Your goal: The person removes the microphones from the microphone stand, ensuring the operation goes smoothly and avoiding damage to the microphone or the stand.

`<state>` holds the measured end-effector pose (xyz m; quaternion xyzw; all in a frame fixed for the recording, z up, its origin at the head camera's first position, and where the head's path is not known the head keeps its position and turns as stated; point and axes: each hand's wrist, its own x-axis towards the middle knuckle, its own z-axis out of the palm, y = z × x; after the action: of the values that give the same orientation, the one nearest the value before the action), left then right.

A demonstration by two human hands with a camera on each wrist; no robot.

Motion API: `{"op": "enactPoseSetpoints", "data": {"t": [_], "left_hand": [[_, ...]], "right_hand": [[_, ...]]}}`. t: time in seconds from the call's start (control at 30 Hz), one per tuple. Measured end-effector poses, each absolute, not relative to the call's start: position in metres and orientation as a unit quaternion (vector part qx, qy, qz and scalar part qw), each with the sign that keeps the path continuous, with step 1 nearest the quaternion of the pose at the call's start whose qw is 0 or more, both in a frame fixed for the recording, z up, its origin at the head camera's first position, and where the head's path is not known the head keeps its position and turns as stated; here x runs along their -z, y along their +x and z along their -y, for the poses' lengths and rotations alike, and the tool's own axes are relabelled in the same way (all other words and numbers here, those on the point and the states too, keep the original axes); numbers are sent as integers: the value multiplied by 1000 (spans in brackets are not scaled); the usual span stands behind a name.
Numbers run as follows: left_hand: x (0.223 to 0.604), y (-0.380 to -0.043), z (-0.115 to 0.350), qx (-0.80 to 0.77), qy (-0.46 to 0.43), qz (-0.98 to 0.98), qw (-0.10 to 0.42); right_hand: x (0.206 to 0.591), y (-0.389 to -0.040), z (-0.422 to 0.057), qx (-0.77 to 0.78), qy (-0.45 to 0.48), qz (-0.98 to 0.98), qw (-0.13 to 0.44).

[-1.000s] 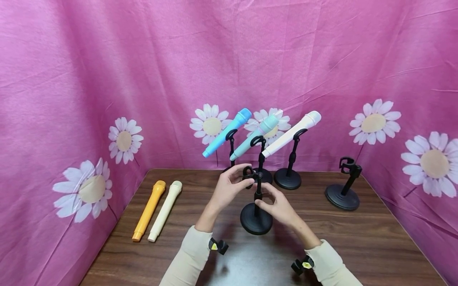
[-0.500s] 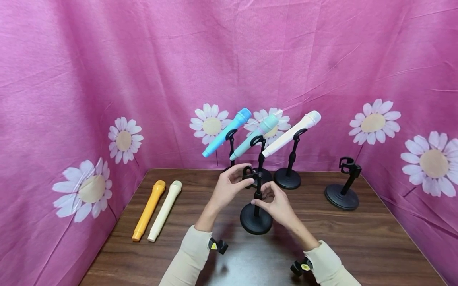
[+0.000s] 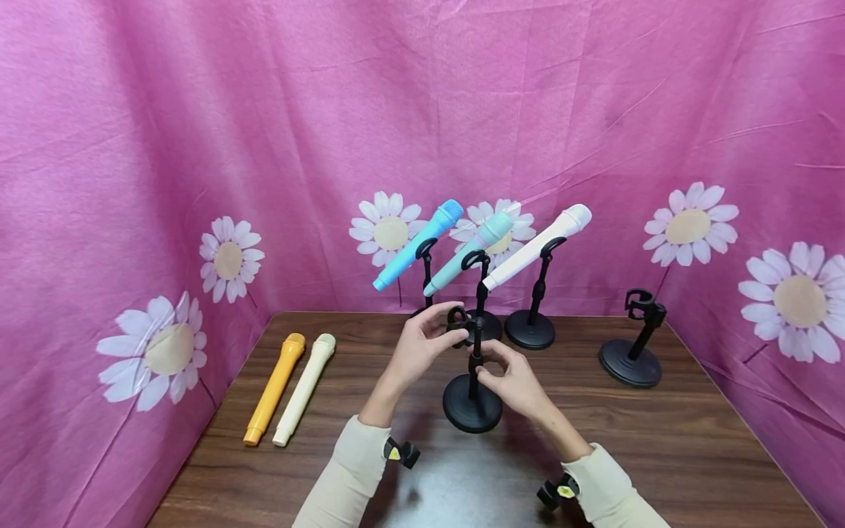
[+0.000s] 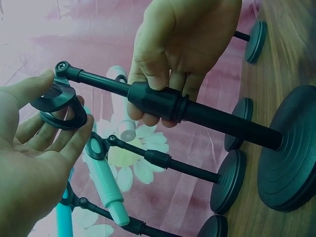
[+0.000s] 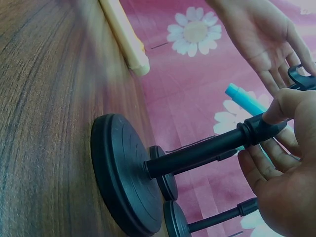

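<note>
On the table, about midway between its left and right edges, a black microphone stand rests upright on its round base, the person's left hand pinching its clip between thumb and fingers while the right hand has thumb and fingers clamped on the collar of its pole. Behind it, along the back edge, three similar stands carry a blue microphone, a mint microphone and a white microphone, all tilted. An orange microphone and a cream microphone lie side by side near the left edge, and another stand is near the back right corner.
</note>
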<state>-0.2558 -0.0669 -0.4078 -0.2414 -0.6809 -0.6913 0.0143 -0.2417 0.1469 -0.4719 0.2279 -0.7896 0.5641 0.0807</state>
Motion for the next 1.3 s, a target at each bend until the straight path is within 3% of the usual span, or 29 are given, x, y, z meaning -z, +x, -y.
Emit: {"op": "enactPoseSetpoints", "data": {"t": [1.3], "left_hand": [[452,-260,70,691,-247,679,-10]], "right_hand": [[473,-240,-149,-561,235,790,72]]}}
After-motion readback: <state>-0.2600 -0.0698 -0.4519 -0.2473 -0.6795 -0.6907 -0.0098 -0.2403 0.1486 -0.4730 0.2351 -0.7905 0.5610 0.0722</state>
